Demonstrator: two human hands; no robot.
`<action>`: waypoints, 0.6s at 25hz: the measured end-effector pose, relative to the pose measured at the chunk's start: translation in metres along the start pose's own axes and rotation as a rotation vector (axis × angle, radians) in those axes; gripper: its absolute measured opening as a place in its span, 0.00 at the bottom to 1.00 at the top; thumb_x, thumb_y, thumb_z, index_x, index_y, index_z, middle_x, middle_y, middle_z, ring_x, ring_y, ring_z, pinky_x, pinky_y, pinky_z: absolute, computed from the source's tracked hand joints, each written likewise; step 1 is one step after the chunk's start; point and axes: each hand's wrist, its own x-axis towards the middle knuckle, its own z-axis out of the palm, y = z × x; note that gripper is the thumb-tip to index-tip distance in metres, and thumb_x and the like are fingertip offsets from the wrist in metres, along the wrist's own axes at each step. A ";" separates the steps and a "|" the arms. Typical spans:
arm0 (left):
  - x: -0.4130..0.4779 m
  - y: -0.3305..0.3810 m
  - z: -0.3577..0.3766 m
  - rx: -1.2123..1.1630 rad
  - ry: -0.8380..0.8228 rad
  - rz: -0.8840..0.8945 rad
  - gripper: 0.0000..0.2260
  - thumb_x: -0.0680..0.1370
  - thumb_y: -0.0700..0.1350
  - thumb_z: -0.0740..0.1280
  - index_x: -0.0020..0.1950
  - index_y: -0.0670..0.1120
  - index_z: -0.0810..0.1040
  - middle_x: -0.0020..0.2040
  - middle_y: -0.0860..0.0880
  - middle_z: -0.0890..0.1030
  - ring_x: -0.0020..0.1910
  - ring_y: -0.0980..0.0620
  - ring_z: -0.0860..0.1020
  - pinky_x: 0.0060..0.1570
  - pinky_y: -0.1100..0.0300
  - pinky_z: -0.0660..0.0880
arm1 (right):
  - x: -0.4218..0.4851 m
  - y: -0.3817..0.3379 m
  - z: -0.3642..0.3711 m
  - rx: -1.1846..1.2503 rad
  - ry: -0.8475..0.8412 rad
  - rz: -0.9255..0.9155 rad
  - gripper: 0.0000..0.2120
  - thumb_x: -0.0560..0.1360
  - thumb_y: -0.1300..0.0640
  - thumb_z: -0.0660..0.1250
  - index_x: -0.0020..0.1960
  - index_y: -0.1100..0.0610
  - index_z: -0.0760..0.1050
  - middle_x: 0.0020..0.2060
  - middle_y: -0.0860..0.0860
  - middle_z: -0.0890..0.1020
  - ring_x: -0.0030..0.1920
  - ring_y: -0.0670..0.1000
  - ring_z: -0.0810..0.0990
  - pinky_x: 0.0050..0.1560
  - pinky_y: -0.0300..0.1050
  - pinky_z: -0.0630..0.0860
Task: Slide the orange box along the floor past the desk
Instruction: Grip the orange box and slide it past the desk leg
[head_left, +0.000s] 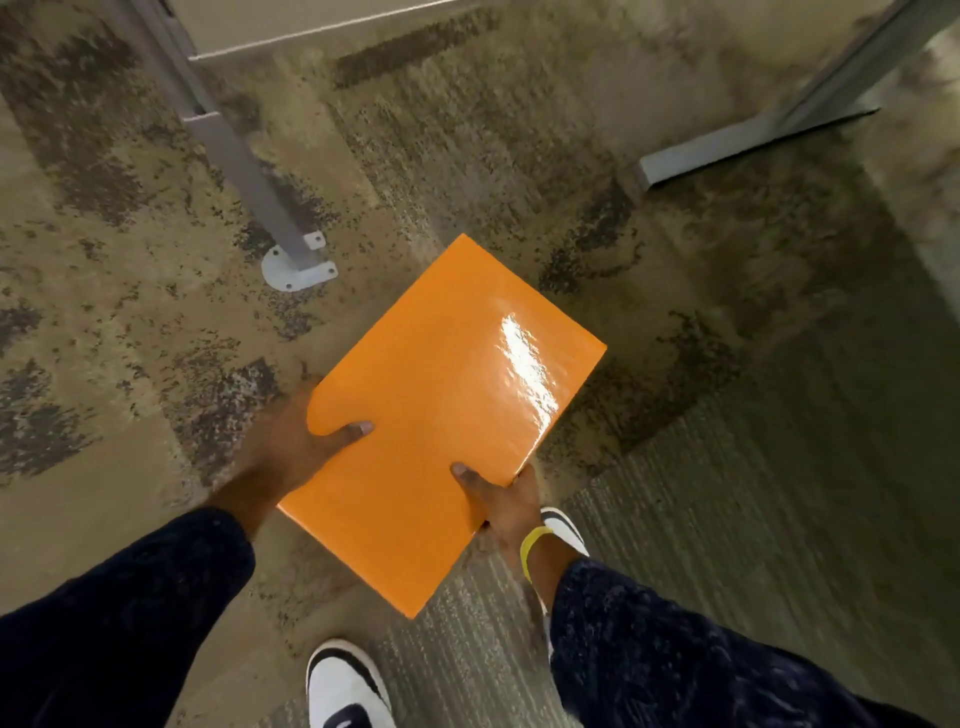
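A glossy orange box (441, 410) fills the middle of the head view, over the mottled carpet. My left hand (296, 447) grips its left edge, thumb on top. My right hand (501, 499) holds the near right edge, thumb on top, with a yellow band on the wrist. Whether the box rests on the floor or is lifted off it, I cannot tell. The desk's grey metal leg (244, 171) with a round foot plate (291, 270) stands just left of the box's far corner. The desk's pale underside (291, 26) shows at the top.
A second grey leg with a flat floor bar (737, 148) lies at the upper right. Open carpet (493, 156) stretches between the two legs beyond the box. My white-and-black shoes (345, 686) stand near the bottom, one beside my right wrist.
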 end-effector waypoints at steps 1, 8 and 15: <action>0.003 0.016 0.005 -0.006 -0.011 0.032 0.48 0.62 0.80 0.65 0.75 0.55 0.66 0.67 0.47 0.79 0.58 0.41 0.79 0.54 0.40 0.78 | 0.003 -0.008 -0.013 0.017 0.010 0.009 0.39 0.65 0.51 0.83 0.70 0.55 0.68 0.63 0.55 0.80 0.61 0.60 0.81 0.61 0.63 0.79; 0.040 0.121 0.077 -0.075 0.008 0.143 0.45 0.63 0.75 0.68 0.74 0.53 0.67 0.66 0.45 0.79 0.55 0.42 0.79 0.51 0.46 0.76 | 0.044 -0.057 -0.117 0.063 0.091 -0.077 0.38 0.62 0.46 0.83 0.67 0.54 0.72 0.61 0.54 0.82 0.57 0.57 0.83 0.58 0.59 0.81; 0.126 0.225 0.154 -0.017 -0.065 0.240 0.41 0.69 0.70 0.70 0.75 0.51 0.66 0.69 0.45 0.77 0.65 0.40 0.76 0.60 0.42 0.75 | 0.133 -0.116 -0.211 0.075 0.176 -0.141 0.39 0.69 0.50 0.80 0.73 0.55 0.64 0.70 0.55 0.75 0.67 0.60 0.76 0.64 0.63 0.75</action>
